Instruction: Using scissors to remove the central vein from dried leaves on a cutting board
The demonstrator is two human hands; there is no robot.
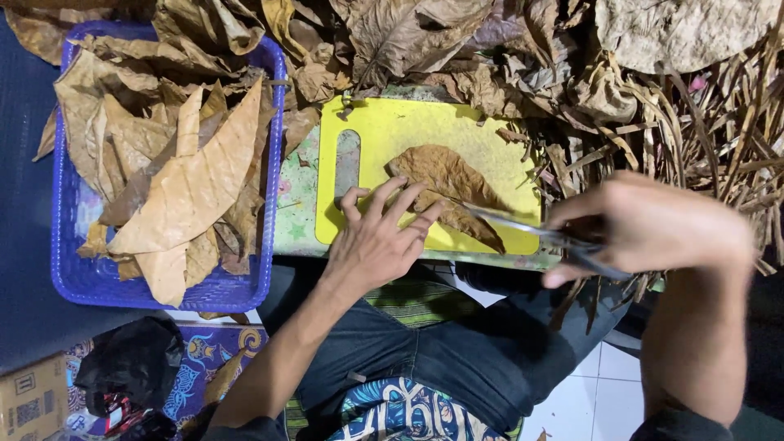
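I see a brown leaf [445, 184] on a yellow cutting board [408, 131]; at nine o'clock, a blue basket [65, 269].

Board's [384, 131] near-left bare; leaf pile [425, 41] crowds far edge.

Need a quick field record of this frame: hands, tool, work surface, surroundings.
left hand: fingers spread, pressing a dried brown leaf flat
right hand: grips scissors, blades reaching the leaf's lower edge; blurred
work surface: yellow cutting board with a handle slot, across the person's lap
left of board: blue plastic basket filled with dried leaves
behind and right: loose leaf pile and dry stems
lower left: black bag, cardboard box
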